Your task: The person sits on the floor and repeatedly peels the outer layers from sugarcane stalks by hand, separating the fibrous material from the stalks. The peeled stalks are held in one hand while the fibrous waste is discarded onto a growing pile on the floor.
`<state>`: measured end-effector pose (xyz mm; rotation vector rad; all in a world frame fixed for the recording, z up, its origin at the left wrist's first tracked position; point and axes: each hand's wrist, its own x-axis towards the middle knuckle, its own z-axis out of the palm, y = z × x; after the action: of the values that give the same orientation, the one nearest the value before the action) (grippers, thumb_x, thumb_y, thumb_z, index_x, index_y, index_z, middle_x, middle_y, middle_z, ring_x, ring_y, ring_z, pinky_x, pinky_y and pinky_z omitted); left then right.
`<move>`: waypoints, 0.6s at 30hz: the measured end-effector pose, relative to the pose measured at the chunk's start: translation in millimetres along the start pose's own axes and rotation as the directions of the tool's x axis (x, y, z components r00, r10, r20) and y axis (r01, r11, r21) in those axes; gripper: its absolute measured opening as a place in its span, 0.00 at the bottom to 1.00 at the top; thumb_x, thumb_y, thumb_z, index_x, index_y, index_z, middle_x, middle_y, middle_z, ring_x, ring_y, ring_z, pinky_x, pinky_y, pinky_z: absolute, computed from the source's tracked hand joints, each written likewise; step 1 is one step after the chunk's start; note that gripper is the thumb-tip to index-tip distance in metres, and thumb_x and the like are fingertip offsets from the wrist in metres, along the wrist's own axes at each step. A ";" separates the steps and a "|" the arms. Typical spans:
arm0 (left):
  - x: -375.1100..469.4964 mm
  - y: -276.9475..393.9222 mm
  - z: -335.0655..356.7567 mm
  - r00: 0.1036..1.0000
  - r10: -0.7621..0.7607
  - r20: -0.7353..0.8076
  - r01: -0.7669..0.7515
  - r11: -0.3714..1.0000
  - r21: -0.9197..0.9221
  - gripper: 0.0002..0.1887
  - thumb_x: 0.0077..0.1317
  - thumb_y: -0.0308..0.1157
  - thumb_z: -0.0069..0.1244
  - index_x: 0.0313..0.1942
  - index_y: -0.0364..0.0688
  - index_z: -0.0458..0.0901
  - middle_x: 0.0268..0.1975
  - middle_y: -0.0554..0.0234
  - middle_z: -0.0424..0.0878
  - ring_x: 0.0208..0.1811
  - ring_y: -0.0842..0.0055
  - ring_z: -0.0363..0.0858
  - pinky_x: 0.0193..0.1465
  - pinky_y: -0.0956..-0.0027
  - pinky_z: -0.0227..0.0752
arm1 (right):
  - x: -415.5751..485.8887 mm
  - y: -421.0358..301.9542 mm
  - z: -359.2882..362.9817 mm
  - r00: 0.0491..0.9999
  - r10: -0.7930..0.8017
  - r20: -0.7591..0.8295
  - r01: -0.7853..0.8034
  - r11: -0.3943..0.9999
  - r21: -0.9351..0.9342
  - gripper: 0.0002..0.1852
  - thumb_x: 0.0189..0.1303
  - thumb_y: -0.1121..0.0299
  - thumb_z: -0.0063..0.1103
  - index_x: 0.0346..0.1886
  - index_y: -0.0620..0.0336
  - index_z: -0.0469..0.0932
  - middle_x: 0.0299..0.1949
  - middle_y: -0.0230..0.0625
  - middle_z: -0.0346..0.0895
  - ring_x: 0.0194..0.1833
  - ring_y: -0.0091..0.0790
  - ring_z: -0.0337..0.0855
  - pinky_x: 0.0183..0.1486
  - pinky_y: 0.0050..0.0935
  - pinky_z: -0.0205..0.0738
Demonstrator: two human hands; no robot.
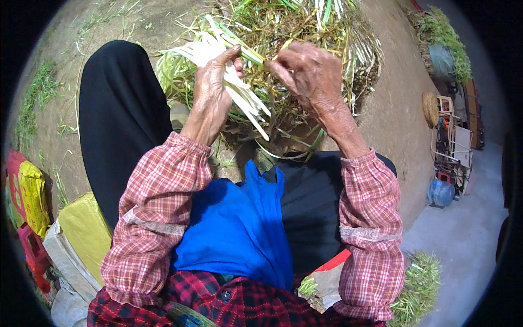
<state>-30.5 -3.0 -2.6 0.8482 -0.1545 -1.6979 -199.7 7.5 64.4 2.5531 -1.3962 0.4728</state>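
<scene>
My left hand (218, 79) is closed around a bunch of pale, thin stalks (247, 100), which look like garlic or onion greens. Their white ends stick out below the fist. My right hand (304, 73) is just to the right, its thumb and forefinger pinched at the yellowish tip of a green stalk (243, 48) that runs across from the left hand. Under both hands lies a large heap of stalks with dry brown leaves and roots (282, 98). More pale leaves (173, 73) hang at the left of the bunch.
A blue cloth (241, 229) covers my lap between dark trouser legs. Cut greens (419, 286) lie at the lower right and others (36, 98) at the far left. Sacks (83, 233) stand at the lower left. A chair frame (451, 143) and a blue water bottle (441, 193) are at the right.
</scene>
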 end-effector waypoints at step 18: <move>-18.4 0.6 13.5 0.982 0.053 0.182 -0.018 0.982 -0.189 0.08 0.62 0.24 0.52 0.39 0.36 0.71 0.36 0.51 0.83 0.21 0.84 0.71 0.22 0.84 0.69 | 20.3 10.9 23.6 0.863 0.360 0.355 -0.466 0.294 0.834 0.18 0.66 0.57 0.50 0.31 0.62 0.81 0.22 0.28 0.78 0.25 0.18 0.73 0.27 0.20 0.64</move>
<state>-37.0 8.7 15.8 0.5445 -0.1344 -1.7264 -194.3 -21.7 50.1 2.8721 -2.3668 1.6523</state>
